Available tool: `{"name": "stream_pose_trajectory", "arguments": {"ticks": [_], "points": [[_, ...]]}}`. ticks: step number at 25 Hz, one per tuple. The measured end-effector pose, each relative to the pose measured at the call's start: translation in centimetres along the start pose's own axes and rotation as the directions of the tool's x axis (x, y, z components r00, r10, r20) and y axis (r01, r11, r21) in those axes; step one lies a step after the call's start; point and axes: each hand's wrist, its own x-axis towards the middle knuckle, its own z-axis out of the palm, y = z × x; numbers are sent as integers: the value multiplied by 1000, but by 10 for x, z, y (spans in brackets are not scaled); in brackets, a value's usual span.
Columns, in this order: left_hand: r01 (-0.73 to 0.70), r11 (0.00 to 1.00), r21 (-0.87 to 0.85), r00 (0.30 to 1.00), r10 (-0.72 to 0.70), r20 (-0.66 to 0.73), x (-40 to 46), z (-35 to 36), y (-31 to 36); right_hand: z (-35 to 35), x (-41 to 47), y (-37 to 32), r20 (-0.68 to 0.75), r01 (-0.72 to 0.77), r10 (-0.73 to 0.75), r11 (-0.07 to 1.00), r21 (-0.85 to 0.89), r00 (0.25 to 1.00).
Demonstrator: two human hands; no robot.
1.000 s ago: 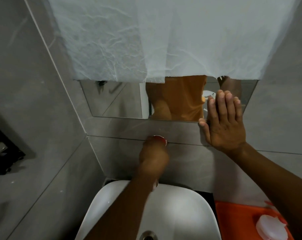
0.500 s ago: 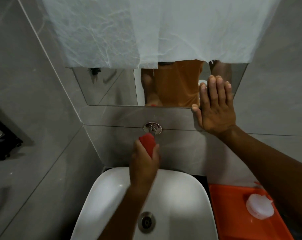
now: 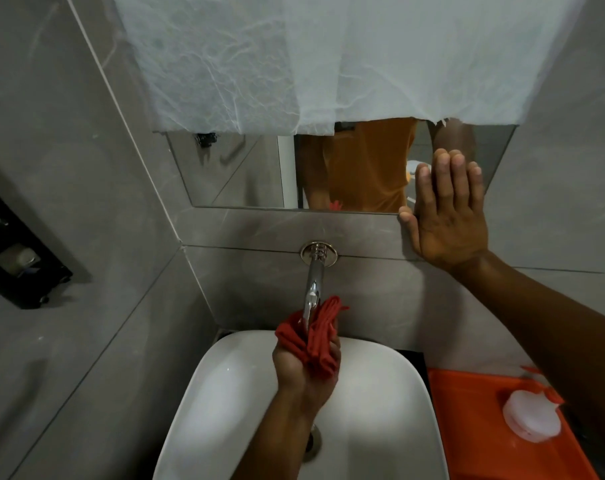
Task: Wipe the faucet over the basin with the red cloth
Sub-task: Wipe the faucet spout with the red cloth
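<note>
A chrome faucet (image 3: 315, 275) juts from the grey tiled wall over a white basin (image 3: 225, 393). My left hand (image 3: 303, 372) grips the bunched red cloth (image 3: 315, 332), which wraps around the faucet's outer end; the spout tip is hidden by the cloth. My right hand (image 3: 446, 216) lies flat with its fingers apart against the wall and the lower right corner of the mirror (image 3: 238, 171), holding nothing.
White plastic sheeting (image 3: 329, 60) covers most of the mirror. An orange tray (image 3: 474, 424) with a white round container (image 3: 531, 415) sits right of the basin. A black holder (image 3: 20, 258) is fixed to the left wall. The basin drain (image 3: 315, 443) is partly behind my forearm.
My left hand has slid the red cloth from the faucet's wall end outward along the spout to its tip. The right hand has stayed pressed on the wall.
</note>
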Motion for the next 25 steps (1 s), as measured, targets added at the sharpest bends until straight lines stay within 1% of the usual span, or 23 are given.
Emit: {"name": "stream_pose_trajectory", "arguments": {"ticks": [1, 2, 4, 5, 6, 7, 9, 10, 11, 12, 13, 14, 15, 16, 17, 18, 19, 20, 22, 23, 25], "points": [[37, 999, 29, 999, -37, -2, 2, 0, 4, 0, -1, 0, 8, 6, -6, 1000, -2, 1000], [61, 994, 93, 998, -58, -38, 4, 1, 11, 1, -1, 0, 14, 12, -12, 1000, -7, 1000], [106, 953, 284, 987, -66, -146, 13, 7, 33, 0, 0, 1, 26, 7, -6, 1000, -6, 1000], [145, 896, 419, 979, -70, -190, 19, 16, 48, 0, 0, 1, 34, 1, -1, 1000, -2, 999], [177, 820, 545, 973, -61, -224, 28, 29, 62, 0, -1, 0, 39, -3, 3, 1000, -1, 999], [188, 752, 632, 971, -45, -234, 34, 47, 74, 0, -2, 1, 41, -5, 5, 1000, -3, 999], [171, 660, 732, 971, 13, -238, 48, 86, 85, 0, -1, 2, 43, -2, 1, 1000, 3, 999], [168, 601, 782, 964, 66, -258, 52, 101, 85, 0, -1, 1, 44, 0, 0, 1000, 9, 999], [150, 523, 839, 946, 172, -277, 56, 109, 77, 0, -1, 0, 47, -1, 0, 1000, 16, 999], [120, 404, 907, 906, 329, -266, 58, 112, 66, -1, -1, -1, 51, -4, 2, 1000, 26, 999], [77, 251, 965, 848, 492, -196, 57, 112, 54, -2, -1, -1, 51, -5, 3, 999, 37, 999], [39, 64, 997, 790, 609, -70, 55, 111, 44, -3, -1, -1, 46, -5, 3, 999, 43, 999], [51, -144, 988, 751, 657, 57, 54, 110, 35, -4, -1, -1, 40, -3, 1, 999, 48, 999], [99, -345, 933, 737, 656, 164, 54, 109, 29, -5, -1, -1, 30, 3, -5, 999, 53, 1000], [168, -532, 830, 736, 628, 253, 54, 109, 24, -5, -2, -1, 20, 8, -10, 998, 54, 1000], [246, -688, 683, 743, 587, 323, 55, 109, 21, -5, -1, -1, 11, 11, -12, 999, 49, 1000], [308, -793, 525, 759, 537, 367, 56, 108, 19, -4, -1, 0, 4, 9, -9, 999, 43, 1000], [345, -860, 376, 789, 483, 379, 55, 108, 15, -3, 0, 0, 1, 4, -4, 999, 41, 1000], [337, -933, 130, 849, 360, 387, 57, 103, 9, -2, -2, 0, 1, 5, -5, 999, 48, 1000], [331, -943, 38, 860, 318, 400, 60, 100, 6, -1, -2, 0, 9, 10, -10, 999, 51, 1000], [358, -930, -85, 870, 299, 391, 64, 96, 1, 0, -3, 2, 30, 15, -17, 999, 47, 999]]}}
